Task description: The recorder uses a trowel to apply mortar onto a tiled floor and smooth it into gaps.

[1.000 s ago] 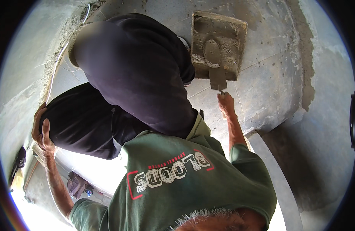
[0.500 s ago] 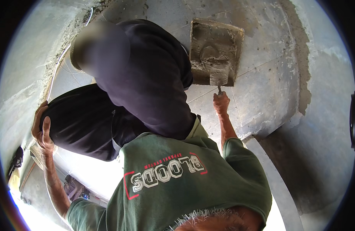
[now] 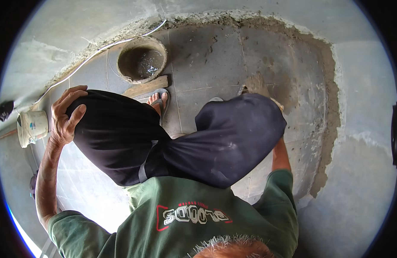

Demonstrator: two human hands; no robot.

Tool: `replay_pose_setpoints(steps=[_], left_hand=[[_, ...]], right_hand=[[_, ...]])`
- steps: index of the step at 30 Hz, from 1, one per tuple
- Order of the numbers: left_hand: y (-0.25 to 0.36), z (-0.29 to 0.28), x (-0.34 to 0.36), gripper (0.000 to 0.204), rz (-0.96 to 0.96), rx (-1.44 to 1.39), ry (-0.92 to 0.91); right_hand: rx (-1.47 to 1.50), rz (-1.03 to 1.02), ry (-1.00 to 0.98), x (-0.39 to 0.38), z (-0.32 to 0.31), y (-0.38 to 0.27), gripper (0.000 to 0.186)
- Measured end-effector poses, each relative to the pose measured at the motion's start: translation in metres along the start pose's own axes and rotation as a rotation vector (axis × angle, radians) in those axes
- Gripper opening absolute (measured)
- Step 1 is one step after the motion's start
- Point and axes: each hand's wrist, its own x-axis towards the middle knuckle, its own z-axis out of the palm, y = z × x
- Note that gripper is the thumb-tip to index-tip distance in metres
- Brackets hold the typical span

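My left hand (image 3: 66, 115) rests on my bent left knee, its fingers laid over the dark trouser cloth and its thumb apart. It holds nothing. My right forearm (image 3: 281, 155) passes behind my right knee, which hides the hand and anything in it. Beyond that knee, part of a mortar-caked tray (image 3: 259, 84) shows on the tiled floor; the knee covers the rest.
A round bucket (image 3: 142, 59) with murky liquid stands by the far wall. A wooden board (image 3: 146, 86) lies between it and my sandalled foot (image 3: 160, 103). A white cable (image 3: 99, 50) runs along the wall. On the left stands a whitish pail (image 3: 34, 125). Rough mortar (image 3: 329, 112) edges the floor.
The view has shifted, bringing the bucket and board into sight. My right hand, earlier gripping a trowel in the mortar tray, is now hidden behind my knee. My left hand stays on its knee.
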Motion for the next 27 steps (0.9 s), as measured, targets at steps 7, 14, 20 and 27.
replay_pose_setpoints(steps=[7, 14, 20, 27], left_hand=[[-0.007, -0.001, -0.002, 0.049, -0.026, 0.000, -0.007], [-0.015, -0.003, 0.003, 0.046, -0.015, 0.067, -0.049], [-0.017, -0.004, 0.013, 0.045, -0.024, 0.078, -0.085], [-0.011, 0.002, 0.029, 0.044, -0.075, 0.084, -0.120]], right_hand=[[-0.302, -0.128, -0.143, 0.126, -0.049, -0.098, 0.023], [-0.081, -0.490, -0.631, 0.130, -0.032, -0.162, 0.013], [-0.002, -0.596, -1.297, 0.152, 0.005, -0.190, 0.031], [0.145, 0.308, -0.770, 0.344, 0.003, -0.165, 0.026]])
